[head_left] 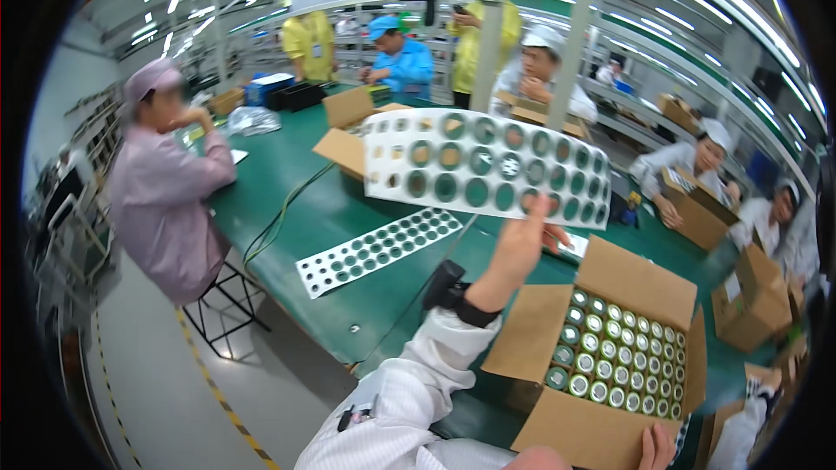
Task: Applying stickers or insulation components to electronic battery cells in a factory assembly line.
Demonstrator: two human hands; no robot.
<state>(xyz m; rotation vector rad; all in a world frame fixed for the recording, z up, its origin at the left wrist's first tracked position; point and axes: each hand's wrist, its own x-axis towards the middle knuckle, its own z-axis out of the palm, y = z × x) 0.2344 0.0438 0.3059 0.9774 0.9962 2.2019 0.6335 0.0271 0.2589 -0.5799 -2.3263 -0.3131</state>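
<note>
My left hand (525, 231) is raised over the table, its fingers pinching the lower edge of a white sheet (544, 145) with rows of round holes. The sheet is tilted, slightly bowed and a little blurred. Below it, a similar white perforated strip (329, 285) lies flat on the green table. To the right stands an open cardboard box (579, 422) packed with rows of upright cylindrical battery cells (620, 355), their ends bright with green rims. My right hand (657, 450) grips the box's near flap at the lower edge; its thumb is hidden.
The green table (279, 218) runs away from me, with a cable (277, 224) across it. Another open carton (347, 113) stands behind the raised sheet. A person in pink (170, 178) sits at the left; several others work around the table. More cartons (756, 300) stand at the right.
</note>
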